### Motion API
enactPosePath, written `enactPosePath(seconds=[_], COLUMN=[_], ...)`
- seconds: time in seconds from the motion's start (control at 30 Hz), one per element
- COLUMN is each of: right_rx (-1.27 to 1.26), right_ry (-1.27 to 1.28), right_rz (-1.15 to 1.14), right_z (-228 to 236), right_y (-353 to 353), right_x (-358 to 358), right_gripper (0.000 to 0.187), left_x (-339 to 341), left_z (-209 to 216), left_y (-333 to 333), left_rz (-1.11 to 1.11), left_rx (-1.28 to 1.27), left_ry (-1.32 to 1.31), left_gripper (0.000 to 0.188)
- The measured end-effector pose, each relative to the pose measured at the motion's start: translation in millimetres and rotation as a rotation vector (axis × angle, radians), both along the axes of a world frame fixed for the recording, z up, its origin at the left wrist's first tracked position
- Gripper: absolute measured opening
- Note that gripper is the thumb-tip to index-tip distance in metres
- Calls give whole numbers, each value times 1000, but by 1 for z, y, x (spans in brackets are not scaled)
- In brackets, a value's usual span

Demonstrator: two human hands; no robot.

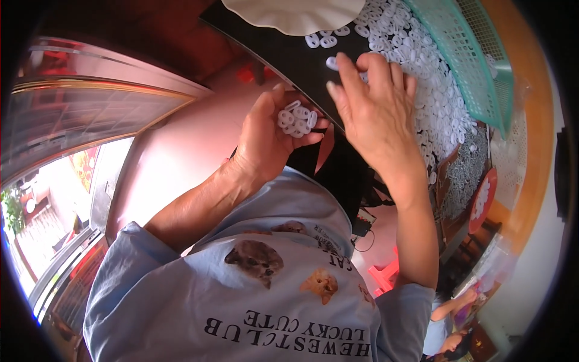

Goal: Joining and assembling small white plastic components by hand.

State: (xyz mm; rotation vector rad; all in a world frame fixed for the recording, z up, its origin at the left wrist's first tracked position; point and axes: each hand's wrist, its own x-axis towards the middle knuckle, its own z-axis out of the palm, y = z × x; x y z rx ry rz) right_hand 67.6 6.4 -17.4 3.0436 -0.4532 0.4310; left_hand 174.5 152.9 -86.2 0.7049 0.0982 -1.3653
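My left hand is cupped, palm up, just off the edge of the black tabletop. In it lies a small heap of white plastic two-hole pieces, shaped like little figure eights. Over the tabletop reaches my right hand, palm down, thumb and fingers apart. Its index fingertip touches or nearly touches a loose white piece; another shows partly under the fingers. Beside and beyond that hand spreads a large pile of the same pieces. A few lie singly near the plate.
A white scalloped plate stands at the table's far side. Green plastic baskets border the pile on the right. Farther right are a heap of grey small parts and a red dish with white pieces. Another person is at lower right.
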Motion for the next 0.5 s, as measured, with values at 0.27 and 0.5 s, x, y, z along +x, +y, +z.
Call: enactPosePath(seconds=[0.27,0.5], right_rx=[41,-72], right_ry=[9,-14], right_rz=[7,-6], right_z=[8,-9], right_y=[14,-6], right_x=[4,23], right_gripper=[51,44], left_x=[4,3], left_z=[1,-1], left_y=[-5,-4], left_rz=[87,23], left_rx=[43,15], left_ry=[60,40], left_gripper=[44,43])
